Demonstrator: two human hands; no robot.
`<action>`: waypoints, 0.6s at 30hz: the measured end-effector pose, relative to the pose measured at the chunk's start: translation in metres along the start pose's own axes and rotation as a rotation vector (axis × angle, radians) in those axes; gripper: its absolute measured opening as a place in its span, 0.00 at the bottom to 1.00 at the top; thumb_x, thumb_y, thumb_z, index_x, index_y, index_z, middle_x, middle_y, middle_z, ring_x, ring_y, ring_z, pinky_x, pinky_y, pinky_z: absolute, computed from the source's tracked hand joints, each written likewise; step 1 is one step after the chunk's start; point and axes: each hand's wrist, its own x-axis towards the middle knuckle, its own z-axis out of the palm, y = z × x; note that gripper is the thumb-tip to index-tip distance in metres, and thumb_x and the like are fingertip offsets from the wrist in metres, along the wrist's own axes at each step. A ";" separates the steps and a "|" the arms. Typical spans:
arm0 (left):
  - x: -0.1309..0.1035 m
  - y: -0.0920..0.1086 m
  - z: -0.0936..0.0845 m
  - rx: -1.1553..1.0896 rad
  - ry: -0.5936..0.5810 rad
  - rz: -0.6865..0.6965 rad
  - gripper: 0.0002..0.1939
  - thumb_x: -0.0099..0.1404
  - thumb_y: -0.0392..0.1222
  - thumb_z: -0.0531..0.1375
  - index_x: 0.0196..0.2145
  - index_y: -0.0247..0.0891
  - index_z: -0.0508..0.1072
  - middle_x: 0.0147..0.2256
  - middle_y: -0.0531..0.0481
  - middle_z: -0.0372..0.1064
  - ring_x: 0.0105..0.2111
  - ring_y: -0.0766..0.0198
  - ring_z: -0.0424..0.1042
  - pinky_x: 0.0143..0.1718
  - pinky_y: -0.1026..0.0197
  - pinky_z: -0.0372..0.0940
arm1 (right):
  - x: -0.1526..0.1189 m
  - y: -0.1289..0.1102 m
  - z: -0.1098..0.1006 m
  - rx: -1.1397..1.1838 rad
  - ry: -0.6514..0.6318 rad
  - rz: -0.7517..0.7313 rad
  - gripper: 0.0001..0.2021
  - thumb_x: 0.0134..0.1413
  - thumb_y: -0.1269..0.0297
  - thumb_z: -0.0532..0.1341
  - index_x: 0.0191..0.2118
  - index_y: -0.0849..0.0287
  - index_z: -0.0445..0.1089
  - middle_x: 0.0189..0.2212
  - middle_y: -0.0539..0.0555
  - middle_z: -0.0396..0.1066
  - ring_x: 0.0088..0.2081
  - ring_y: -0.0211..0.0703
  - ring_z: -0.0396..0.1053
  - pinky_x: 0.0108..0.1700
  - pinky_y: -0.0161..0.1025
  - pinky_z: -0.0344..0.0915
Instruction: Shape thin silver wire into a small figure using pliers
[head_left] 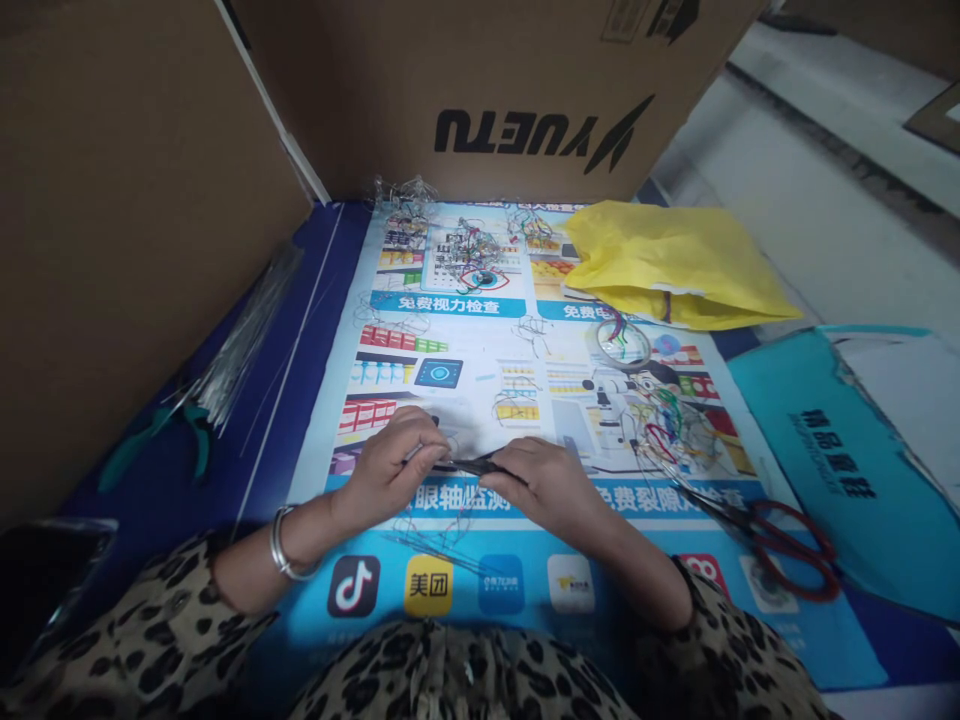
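Observation:
My left hand (397, 460) is closed in a pinch at the middle of the printed sheet, a silver bangle (281, 545) on its wrist. Facing it, my right hand (544, 480) has its fingers wrapped round a dark slim tool (476, 466), whose tip reaches the left fingertips. Most of that tool is hidden, so its kind does not show. What the left fingers pinch is too small to name. Below the hands, several thin wires (435, 550) lie on the sheet. Loose thin wire loops (517, 405) lie just beyond them.
Left are teal-handled pliers (196, 440) beside a bundle of straight wires (247, 340). Red-handled scissors (787, 545) lie right, near tangled coloured wires (671, 430). Farther back are a clear ring (624, 343), a yellow bag (667, 260) and wire tangles (472, 245). Cardboard (487, 60) walls the back and left.

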 end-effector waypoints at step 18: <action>-0.001 0.001 0.004 0.100 0.093 -0.002 0.06 0.65 0.35 0.51 0.32 0.38 0.67 0.27 0.50 0.64 0.30 0.64 0.62 0.33 0.59 0.61 | -0.003 -0.017 -0.001 -0.344 0.142 -0.023 0.14 0.59 0.55 0.55 0.29 0.60 0.69 0.27 0.54 0.68 0.33 0.43 0.63 0.35 0.39 0.55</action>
